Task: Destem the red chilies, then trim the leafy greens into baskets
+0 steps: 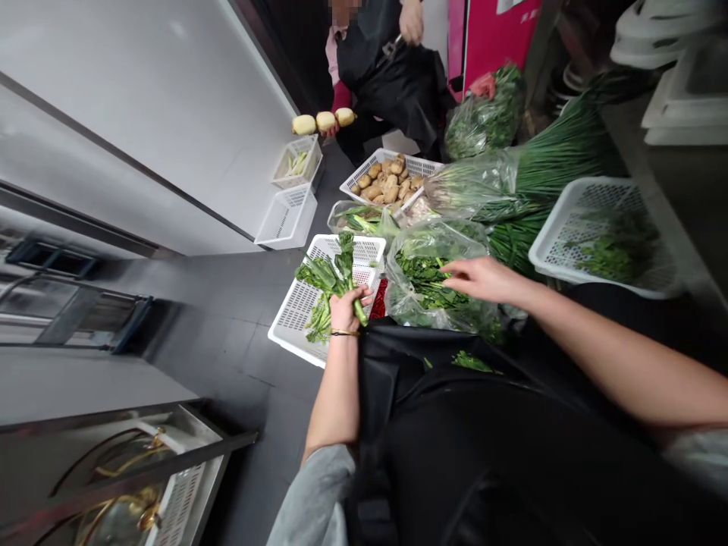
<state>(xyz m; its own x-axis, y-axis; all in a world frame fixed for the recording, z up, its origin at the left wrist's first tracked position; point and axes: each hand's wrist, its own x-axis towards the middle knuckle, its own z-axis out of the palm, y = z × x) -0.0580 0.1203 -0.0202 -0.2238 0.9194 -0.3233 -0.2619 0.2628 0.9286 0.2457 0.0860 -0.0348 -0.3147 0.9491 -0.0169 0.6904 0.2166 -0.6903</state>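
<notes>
My left hand [348,309] is closed round a bunch of leafy green stalks [330,277], held over a white slotted basket [296,307] on the floor. My right hand [482,278] reaches into a clear plastic bag of leafy greens [432,280] with its fingers bent, pinching at stems; what it grips is too small to name. A black apron [483,440] covers my lap, with a few green scraps [469,362] on it.
A basket of potatoes [390,182], bagged green onions [512,182] and another basket of greens [608,243] lie beyond. Two small white baskets [293,193] sit by the steel cabinet. A squatting person [381,68] holds a lotus root [324,121].
</notes>
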